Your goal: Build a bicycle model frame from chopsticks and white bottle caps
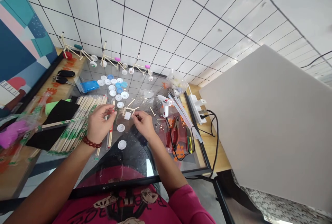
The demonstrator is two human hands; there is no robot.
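On the glass table, my right hand [143, 123] pinches the right end of a small frame of wooden sticks [131, 109] with a white piece [127, 115] at its lower part. My left hand [101, 122] is raised just left of the frame, its thumb and fingers curved toward each other; whether they hold anything is too small to tell. Below the frame lie white round caps [121, 127], and a group of white and blue caps [113, 81] spreads behind it. Wrapped chopsticks [83, 113] are piled left of my left hand.
A white glue gun [165, 105] stands right of my right hand, with glue sticks [185, 118], red pliers [173, 134] and a cord nearby. Finished stick models [106, 56] line the back edge. A power strip [197, 108] is at the right edge, a blue packet [89, 86] at the left.
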